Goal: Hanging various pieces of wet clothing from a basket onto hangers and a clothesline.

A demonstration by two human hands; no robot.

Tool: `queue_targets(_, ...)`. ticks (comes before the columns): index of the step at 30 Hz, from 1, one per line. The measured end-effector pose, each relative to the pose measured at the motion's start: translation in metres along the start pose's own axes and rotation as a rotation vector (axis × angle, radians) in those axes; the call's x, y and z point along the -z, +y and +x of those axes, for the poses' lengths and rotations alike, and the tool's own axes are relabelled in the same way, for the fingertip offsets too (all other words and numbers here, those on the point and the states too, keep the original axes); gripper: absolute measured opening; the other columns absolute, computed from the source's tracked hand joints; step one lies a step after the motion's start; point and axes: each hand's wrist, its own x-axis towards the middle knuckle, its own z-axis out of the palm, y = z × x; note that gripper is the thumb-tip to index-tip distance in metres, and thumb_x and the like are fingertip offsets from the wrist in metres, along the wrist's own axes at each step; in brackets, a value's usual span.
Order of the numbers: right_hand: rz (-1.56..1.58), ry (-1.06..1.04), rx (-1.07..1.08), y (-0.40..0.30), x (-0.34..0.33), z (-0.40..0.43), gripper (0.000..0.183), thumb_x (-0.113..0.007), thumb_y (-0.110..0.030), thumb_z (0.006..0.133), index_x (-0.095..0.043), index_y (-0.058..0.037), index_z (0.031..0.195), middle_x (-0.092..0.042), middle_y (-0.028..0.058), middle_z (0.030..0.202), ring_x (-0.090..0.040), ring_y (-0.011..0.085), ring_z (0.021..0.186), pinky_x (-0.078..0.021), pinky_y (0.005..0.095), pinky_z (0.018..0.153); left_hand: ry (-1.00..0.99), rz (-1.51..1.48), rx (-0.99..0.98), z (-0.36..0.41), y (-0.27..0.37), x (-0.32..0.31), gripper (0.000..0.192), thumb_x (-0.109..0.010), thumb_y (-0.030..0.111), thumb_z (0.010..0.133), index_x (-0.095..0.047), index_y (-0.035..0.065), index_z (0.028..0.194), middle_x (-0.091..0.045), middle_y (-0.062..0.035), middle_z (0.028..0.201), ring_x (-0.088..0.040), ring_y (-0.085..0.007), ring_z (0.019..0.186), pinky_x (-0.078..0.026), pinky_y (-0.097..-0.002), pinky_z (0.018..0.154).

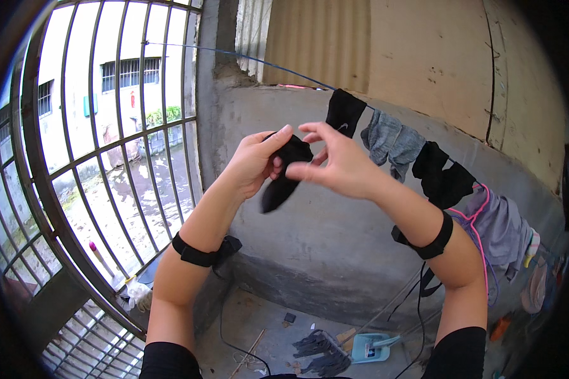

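My left hand grips a black sock near its upper end, thumb on top, and the rest of the sock hangs down slightly blurred. To the right of it, my right hand is raised with thumb and fingers spread apart, holding nothing. Behind the right hand a black sock with a small light logo hangs over a blue clothesline. Further along the line hang grey socks and more black socks.
A barred metal window grille stands at the left. Beyond the socks are a pink hanger and a grey garment. On the floor lie a dark mop head, a light blue dustpan and a thin stick. A concrete wall faces me.
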Motion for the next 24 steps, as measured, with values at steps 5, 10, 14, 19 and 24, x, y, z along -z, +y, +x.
queue_targets(5, 0.016, 0.011, -0.118, 0.007, 0.002, 0.024, 0.027, -0.066, -0.021, 0.078, -0.064, 0.0036, 0.089, -0.064, 0.0151, 0.071, -0.062, 0.0194, 0.063, -0.0476, 0.0329, 0.060, -0.014, 0.094, 0.062, -0.002, 0.005, -0.002, 0.042, -0.063, 0.043, 0.085, -0.064, 0.0029, 0.094, -0.062, -0.0010, 0.080, -0.056, -0.0088, 0.070, -0.043, -0.0242, 0.060)
queue_targets(10, 0.290, -0.038, -0.480, -0.006, 0.034, 0.060, 0.021, -0.066, -0.025, 0.082, -0.064, -0.0051, 0.077, -0.055, 0.0027, 0.061, -0.050, 0.0089, 0.049, -0.0327, 0.0225, 0.039, -0.272, -0.016, -0.006, 0.005, 0.004, 0.005, 0.040, -0.072, 0.008, 0.076, -0.055, 0.0030, 0.113, -0.062, -0.0034, 0.099, -0.060, -0.0134, 0.091, -0.048, -0.0301, 0.081)
queue_targets(14, 0.653, 0.043, -0.536, 0.021, 0.059, 0.096, 0.021, -0.060, -0.023, 0.090, -0.052, -0.0083, 0.078, -0.046, -0.0014, 0.060, -0.042, 0.0060, 0.044, -0.0237, 0.0192, 0.034, -0.141, -0.112, -0.036, 0.032, 0.009, 0.003, 0.040, -0.063, 0.005, 0.083, -0.044, 0.0057, 0.118, -0.060, -0.0014, 0.090, -0.060, -0.0128, 0.080, -0.047, -0.0297, 0.072)
queue_targets(19, 0.925, 0.352, -0.564, 0.053, 0.093, 0.140, 0.015, -0.062, -0.019, 0.088, -0.054, -0.0054, 0.088, -0.052, 0.0035, 0.072, -0.052, 0.0109, 0.056, -0.0448, 0.0193, 0.043, -0.083, -0.159, -0.218, 0.090, 0.014, -0.017, 0.037, -0.058, 0.003, 0.085, -0.042, 0.0059, 0.118, -0.059, -0.0052, 0.092, -0.059, -0.0145, 0.080, -0.047, -0.0317, 0.070)
queue_targets(24, 0.862, 0.458, -0.755, 0.079, 0.095, 0.144, 0.053, -0.067, -0.012, 0.079, -0.041, -0.0017, 0.125, -0.053, 0.0136, 0.105, -0.056, 0.0194, 0.081, -0.0536, 0.0292, 0.069, 0.279, -0.033, -0.382, 0.167, 0.007, -0.009, 0.037, -0.058, -0.001, 0.080, -0.047, 0.0042, 0.114, -0.058, -0.0070, 0.088, -0.057, -0.0154, 0.078, -0.046, -0.0278, 0.067)
